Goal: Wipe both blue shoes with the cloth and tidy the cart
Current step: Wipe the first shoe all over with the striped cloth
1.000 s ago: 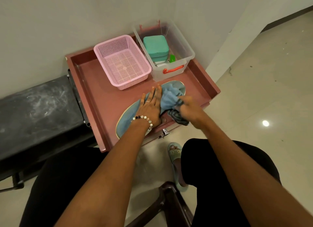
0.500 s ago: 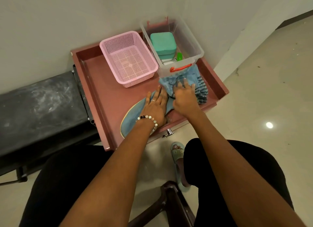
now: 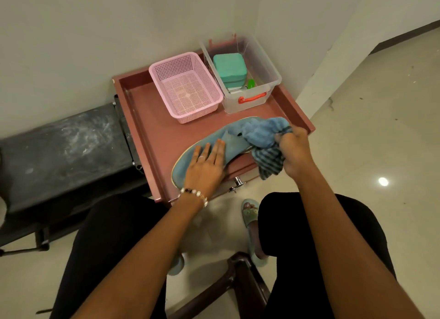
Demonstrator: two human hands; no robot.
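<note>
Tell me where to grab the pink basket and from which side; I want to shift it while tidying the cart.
Grip the pink basket by the rim of its near short wall, coming from above on the seated person's side. It stands upright and open-topped, so the rim is exposed. The clear plastic box crowds its right side, and the wall lies behind it. The near end faces bare cart tray.

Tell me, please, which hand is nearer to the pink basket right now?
The left hand. It lies flat on the blue shoe, just in front of the pink basket. The right hand grips the cloth further right, in front of the clear bin.
</note>
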